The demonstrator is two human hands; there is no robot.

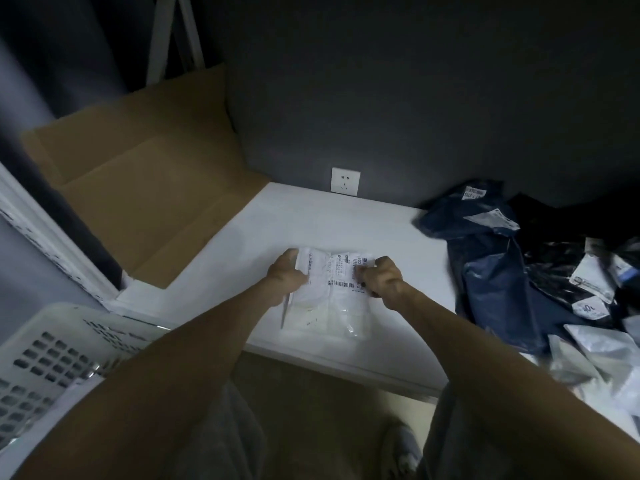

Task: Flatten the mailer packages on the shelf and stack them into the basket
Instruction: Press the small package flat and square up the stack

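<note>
A thin white plastic mailer [329, 299] with a printed shipping label lies on the white shelf top [311, 223] at the centre of the frame, near its front edge. The left hand [285, 277] grips the mailer's left edge near the upper corner, fingers curled round it. The right hand [381, 277] pinches the upper right edge over the label with bent fingers. The hands are apart, one at each side. The white plastic mailer looks light, soft and slick, crinkled and slightly puffed, so it should press flat easily yet may slide on the smooth shelf; holding opposite edges seems the surest grip. The white perforated plastic basket [52, 341] sits at the lower left, and a heap of dark blue and black mailers [502, 265] fills the right side
</note>
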